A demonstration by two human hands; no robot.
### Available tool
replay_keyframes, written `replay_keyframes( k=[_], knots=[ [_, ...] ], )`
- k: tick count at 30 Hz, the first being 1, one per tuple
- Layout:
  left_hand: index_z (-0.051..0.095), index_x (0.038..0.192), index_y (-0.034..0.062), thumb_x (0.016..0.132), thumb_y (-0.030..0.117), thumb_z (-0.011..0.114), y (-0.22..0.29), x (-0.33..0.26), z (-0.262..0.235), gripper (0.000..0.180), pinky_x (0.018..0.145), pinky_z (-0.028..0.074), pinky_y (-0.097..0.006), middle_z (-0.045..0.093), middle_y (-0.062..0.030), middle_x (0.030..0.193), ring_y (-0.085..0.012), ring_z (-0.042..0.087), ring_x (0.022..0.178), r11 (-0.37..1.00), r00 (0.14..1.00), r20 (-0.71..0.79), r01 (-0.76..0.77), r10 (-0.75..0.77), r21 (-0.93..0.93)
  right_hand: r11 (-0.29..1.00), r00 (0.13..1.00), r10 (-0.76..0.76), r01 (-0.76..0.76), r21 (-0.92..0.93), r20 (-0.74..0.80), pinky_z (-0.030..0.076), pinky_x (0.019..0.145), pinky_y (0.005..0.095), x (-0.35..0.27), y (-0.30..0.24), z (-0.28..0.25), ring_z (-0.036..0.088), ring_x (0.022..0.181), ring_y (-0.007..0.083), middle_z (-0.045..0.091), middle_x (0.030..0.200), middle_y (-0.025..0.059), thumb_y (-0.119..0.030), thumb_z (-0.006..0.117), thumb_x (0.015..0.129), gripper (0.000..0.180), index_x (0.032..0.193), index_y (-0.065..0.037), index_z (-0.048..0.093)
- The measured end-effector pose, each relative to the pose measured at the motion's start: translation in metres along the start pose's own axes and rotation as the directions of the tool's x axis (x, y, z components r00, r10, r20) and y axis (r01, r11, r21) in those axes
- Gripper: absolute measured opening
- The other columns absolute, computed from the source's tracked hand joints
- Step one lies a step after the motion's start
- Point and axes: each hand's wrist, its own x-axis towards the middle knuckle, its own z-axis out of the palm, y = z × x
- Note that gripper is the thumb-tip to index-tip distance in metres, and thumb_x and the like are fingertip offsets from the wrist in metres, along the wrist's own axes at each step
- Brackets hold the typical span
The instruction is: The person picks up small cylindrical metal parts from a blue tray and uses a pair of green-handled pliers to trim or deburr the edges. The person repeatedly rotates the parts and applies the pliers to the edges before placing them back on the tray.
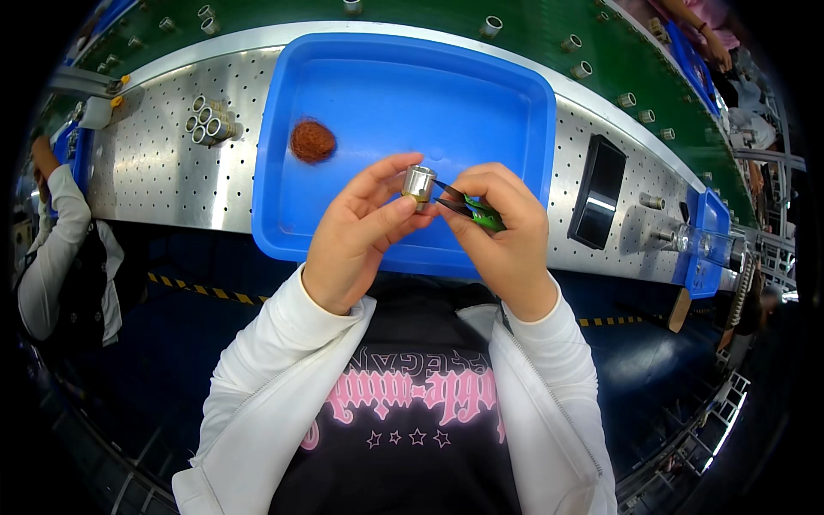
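The left hand (356, 236) pinched a small silver metal cylinder (419, 183) over the near edge of the blue tray (515, 103). The right hand (502, 232) gripped green-handled tweezers (468, 204), tips right at the cylinder. Farther back in the tray sat a reddish-brown fuzzy clump (312, 141), with more cylinders (206, 122) clustered on the perforated metal bench (163, 172).

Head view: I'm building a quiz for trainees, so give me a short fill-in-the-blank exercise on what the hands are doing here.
1. The left hand holds a small metal ____ by its fingers.
2. The right hand grips green-handled ____ whose tips point at that part.
3. Both hands are over a ____ plastic tray.
4. In the tray lies a reddish-brown ____ clump.

Missing words: cylinder; tweezers; blue; fibre
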Motion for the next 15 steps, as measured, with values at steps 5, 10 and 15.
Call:
replay_keyframes(
  k=[5,10,15],
  knots=[
    [0.041,0.125,0.0026,0.088,0.016,0.053,-0.0006,0.0008,-0.0033,0.042,0.083,0.047,-0.027,0.058,-0.0126,0.107,-0.0187,0.060,0.093,0.998,0.999,0.013,0.050,-0.049,-0.049,0.999,0.999,0.019,-0.018,0.036,-0.030,0.047,0.063,0.0282,0.0024,0.0001,-0.0006,0.060,0.076,0.0237,0.060,0.089,0.0113,0.006,0.064,0.065,0.023,0.086,-0.001,0.056],
    [0.041,0.125,0.0026,0.088,0.016,0.054,-0.0007,0.0018,-0.0023,0.042,0.083,0.048,-0.027,0.058,-0.0126,0.107,-0.0194,0.060,0.092,0.996,0.999,0.023,0.048,-0.047,-0.071,0.992,0.997,0.075,-0.073,0.101,-0.018,0.047,0.063,0.0269,0.0042,-0.0020,-0.0029,0.060,0.078,0.0216,0.061,0.095,0.0110,0.006,0.062,0.070,0.020,0.087,-0.002,0.056],
    [0.041,0.125,0.0026,0.087,0.015,0.053,-0.0010,0.0014,-0.0026,0.041,0.083,0.047,-0.027,0.058,-0.0132,0.107,-0.0193,0.060,0.093,0.999,0.999,0.029,0.029,-0.028,-0.033,0.986,0.995,0.099,-0.098,0.137,-0.001,0.047,0.064,0.0267,0.0040,-0.0027,-0.0027,0.061,0.078,0.0216,0.062,0.095,0.0110,0.005,0.062,0.071,0.017,0.086,-0.001,0.057]
  ],
)
